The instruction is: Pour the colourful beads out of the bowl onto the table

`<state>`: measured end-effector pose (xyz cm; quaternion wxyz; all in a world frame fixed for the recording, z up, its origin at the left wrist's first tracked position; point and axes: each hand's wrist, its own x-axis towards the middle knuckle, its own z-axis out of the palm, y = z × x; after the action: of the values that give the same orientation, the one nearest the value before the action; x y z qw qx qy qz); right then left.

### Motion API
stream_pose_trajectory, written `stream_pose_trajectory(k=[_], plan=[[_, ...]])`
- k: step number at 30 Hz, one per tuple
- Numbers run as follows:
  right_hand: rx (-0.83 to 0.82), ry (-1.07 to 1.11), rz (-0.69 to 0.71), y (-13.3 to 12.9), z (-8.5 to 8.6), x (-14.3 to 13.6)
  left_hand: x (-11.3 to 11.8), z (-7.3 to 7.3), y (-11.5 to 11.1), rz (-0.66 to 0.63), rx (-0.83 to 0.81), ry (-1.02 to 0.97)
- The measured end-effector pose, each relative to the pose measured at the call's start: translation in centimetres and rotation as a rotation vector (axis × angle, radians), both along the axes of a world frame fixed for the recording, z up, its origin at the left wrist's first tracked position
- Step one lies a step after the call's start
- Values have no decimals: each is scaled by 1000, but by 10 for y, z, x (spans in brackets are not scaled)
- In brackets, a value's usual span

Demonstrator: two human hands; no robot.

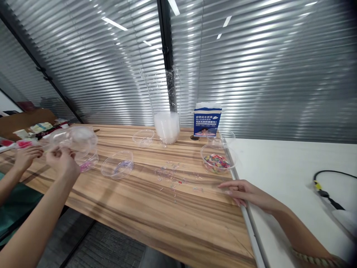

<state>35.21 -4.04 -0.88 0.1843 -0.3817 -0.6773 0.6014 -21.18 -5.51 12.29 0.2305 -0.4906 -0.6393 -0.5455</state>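
My left hand (63, 162) is raised at the left of the wooden table (156, 219), its fingers closed on a clear plastic container (74, 139). Beneath it stands another clear container with pink pieces (88, 163). At the right edge of the table rests my right hand (237, 190), fingers stretched out and nothing in it. Just beyond it sits a clear bowl of multicoloured pieces (217, 162). Small clear and coloured pieces (170, 175) lie scattered mid-table. A clear bowl with purple pieces (121, 167) is left of them.
Another person's hand (27, 157) is beside my left hand. At the back are a clear lid (143, 138), a white tub (167, 127) in a plastic bag and a blue packet (206, 121). A white table (281, 163) adjoins on the right, with a black cable (327, 195).
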Motion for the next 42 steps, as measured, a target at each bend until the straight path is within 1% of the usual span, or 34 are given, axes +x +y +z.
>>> stream_pose_trajectory(k=[1,2,3,4,6,8,9,10,11,13,15,16,19,21,23,25,27,28,30,32,34,37,39,42], plan=[[3,-3,6,0,0,0,19,-7,-7,5,66,-30],[6,-8,11,0,-1,1,41,-14,-18,-39,57,16],[8,-12,10,0,-1,1,66,-21,-31,-140,-29,136],[10,-15,3,0,-1,1,93,-27,-46,-283,-112,293],[15,-19,-18,0,0,1,144,-36,-77,-630,-262,612],[18,-16,-27,0,1,1,187,-40,-102,-909,-295,843],[16,-14,-24,-1,1,0,204,-42,-110,-1022,-307,937],[14,-12,-20,-1,1,0,219,-44,-115,-1115,-316,985],[12,-11,-16,-1,2,0,232,-47,-117,-1171,-314,976],[8,3,-29,-1,1,-1,253,-56,-114,-1239,-276,936],[-2,47,-57,-1,0,-1,271,-67,-106,-1282,-262,934],[-12,77,-71,0,-1,-1,278,-73,-102,-1284,-270,943],[-5,130,-112,0,-3,1,288,-84,-94,-1256,-294,950],[42,121,-130,1,-2,3,283,-86,-88,-1253,-283,912],[85,112,-120,0,0,5,269,-85,-76,-1229,-287,829],[108,115,-103,0,1,6,250,-85,-55,-1121,-354,702],[125,122,-86,-1,2,7,234,-89,-26,-937,-488,540],[130,120,-82,-1,2,7,227,-91,-11,-888,-552,473],[127,104,-77,-3,2,8,221,-98,14,-910,-704,386],[117,77,-80,-3,4,9,222,-106,29,-979,-824,354],[117,59,-78,-3,4,9,227,-114,32,-1028,-874,351],[130,77,-74,-1,4,11,234,-124,28,-1040,-856,354],[127,97,-70,0,3,11,236,-127,25,-1036,-837,364],[109,90,-60,1,3,9,236,-127,24,-1044,-813,410]])
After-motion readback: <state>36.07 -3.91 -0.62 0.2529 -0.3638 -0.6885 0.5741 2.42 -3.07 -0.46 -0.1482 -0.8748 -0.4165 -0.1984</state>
